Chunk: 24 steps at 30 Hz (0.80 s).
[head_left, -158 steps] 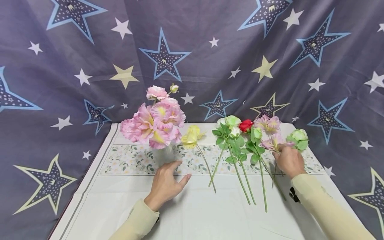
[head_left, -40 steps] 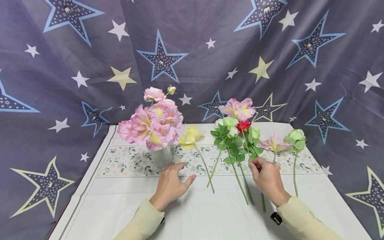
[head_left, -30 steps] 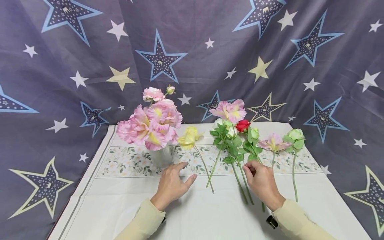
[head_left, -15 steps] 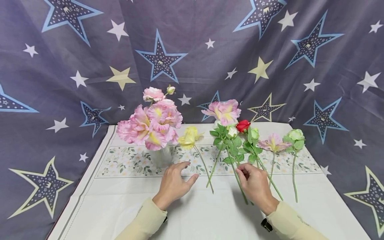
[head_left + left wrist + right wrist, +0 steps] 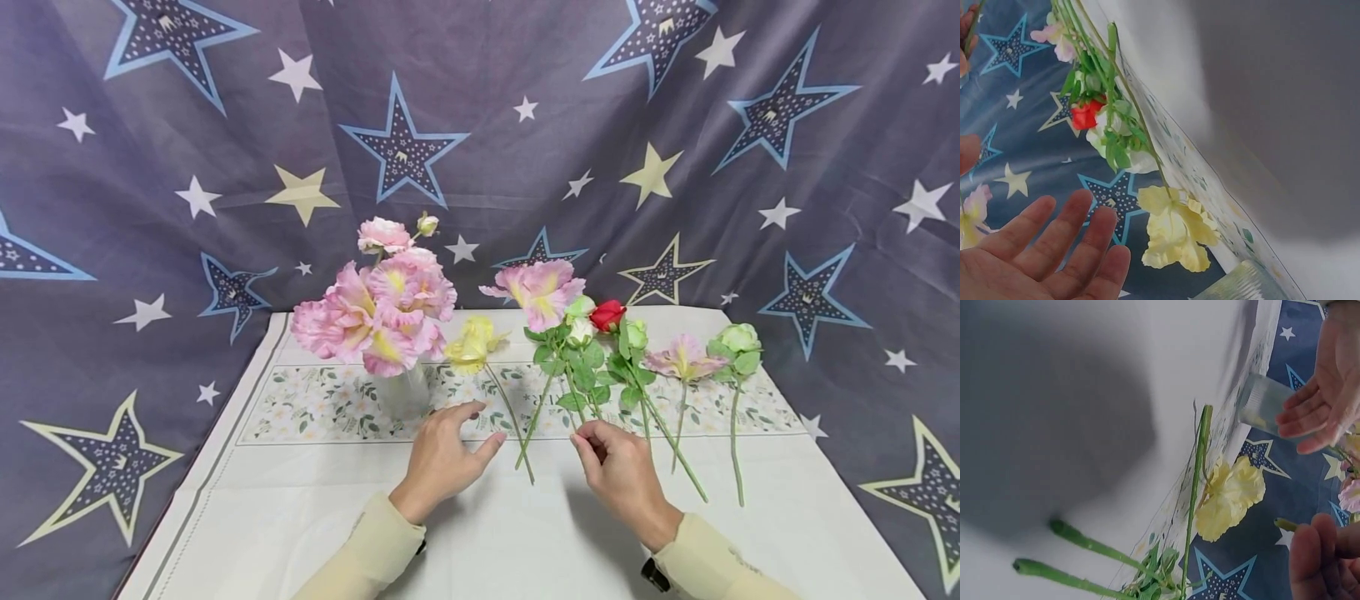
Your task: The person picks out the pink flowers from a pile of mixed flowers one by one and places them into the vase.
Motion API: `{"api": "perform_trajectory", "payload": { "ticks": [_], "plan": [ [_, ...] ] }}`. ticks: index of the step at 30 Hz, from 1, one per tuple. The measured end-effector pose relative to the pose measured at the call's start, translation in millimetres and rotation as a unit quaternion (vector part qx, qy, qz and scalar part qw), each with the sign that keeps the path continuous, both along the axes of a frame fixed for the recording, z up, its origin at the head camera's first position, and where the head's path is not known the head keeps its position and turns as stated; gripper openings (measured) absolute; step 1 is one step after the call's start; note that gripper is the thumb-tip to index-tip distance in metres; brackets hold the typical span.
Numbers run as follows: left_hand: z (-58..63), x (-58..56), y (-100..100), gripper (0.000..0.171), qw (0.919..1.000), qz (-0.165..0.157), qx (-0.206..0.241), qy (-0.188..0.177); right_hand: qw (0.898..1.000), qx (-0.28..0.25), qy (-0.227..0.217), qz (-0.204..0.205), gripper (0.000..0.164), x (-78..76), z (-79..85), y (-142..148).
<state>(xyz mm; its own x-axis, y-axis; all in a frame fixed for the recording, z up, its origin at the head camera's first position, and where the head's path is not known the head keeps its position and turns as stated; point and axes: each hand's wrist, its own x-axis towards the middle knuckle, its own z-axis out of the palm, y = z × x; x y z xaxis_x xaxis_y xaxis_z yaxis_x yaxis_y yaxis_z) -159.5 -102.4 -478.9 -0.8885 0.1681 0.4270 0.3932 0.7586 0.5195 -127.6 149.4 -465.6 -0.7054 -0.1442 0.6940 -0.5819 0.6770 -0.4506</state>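
Note:
My right hand (image 5: 626,479) pinches the stem of a pink artificial flower with a yellow centre (image 5: 542,292). The bloom is raised, overlapping the white and green roses in the head view. In the right wrist view the cut stem end (image 5: 1285,524) pokes out past the fingers. My left hand (image 5: 448,454), fingers spread and relaxed, is just in front of a clear ribbed vase (image 5: 405,394). Big pink blooms (image 5: 375,312) fill the vase and hide its mouth in the head view. A yellow flower (image 5: 474,343) lies right of the vase.
White and green roses (image 5: 581,332), a red rose (image 5: 607,315), a second pink flower (image 5: 686,358) and a green rose (image 5: 738,337) lie along the right of the table. A floral-printed band crosses the white tablecloth (image 5: 510,533). A star-patterned curtain (image 5: 495,158) hangs behind.
My right hand has picked up the pink flower at the right and carried it leftward over the roses, its bloom now tilting left. My left hand has shifted slightly right, staying by the vase.

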Motion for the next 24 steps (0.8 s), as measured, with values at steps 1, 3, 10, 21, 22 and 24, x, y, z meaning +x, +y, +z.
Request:
{"api": "perform_trajectory", "payload": {
  "ticks": [1,3,10,21,22,24],
  "plan": [
    [0.5,-0.1,1,0.051,1.0000,-0.002,0.003,0.001,1.000,0.001,0.005,0.000,0.018,0.7,-0.5,-1],
    [1.3,-0.4,2,0.050,0.9999,-0.005,0.009,0.007,1.000,0.003,0.011,0.002,0.019,2.2,-1.4,-4],
    [5.3,-2.8,9,0.051,0.9981,-0.029,0.046,0.031,1.000,0.003,0.016,0.023,0.020,7.2,-6.0,-13],
    [17.8,-8.9,24,0.031,0.9800,-0.104,0.163,0.049,0.998,0.006,0.044,0.052,0.020,11.2,-10.4,-25],
    [19.5,-9.2,26,0.030,0.9772,-0.110,0.175,0.049,0.998,0.008,0.043,0.054,0.020,11.2,-10.7,-25],
    [22.4,-9.6,28,0.027,0.9719,-0.119,0.197,0.049,0.997,0.012,0.043,0.059,0.019,10.9,-11.5,-27]
  ]
}}
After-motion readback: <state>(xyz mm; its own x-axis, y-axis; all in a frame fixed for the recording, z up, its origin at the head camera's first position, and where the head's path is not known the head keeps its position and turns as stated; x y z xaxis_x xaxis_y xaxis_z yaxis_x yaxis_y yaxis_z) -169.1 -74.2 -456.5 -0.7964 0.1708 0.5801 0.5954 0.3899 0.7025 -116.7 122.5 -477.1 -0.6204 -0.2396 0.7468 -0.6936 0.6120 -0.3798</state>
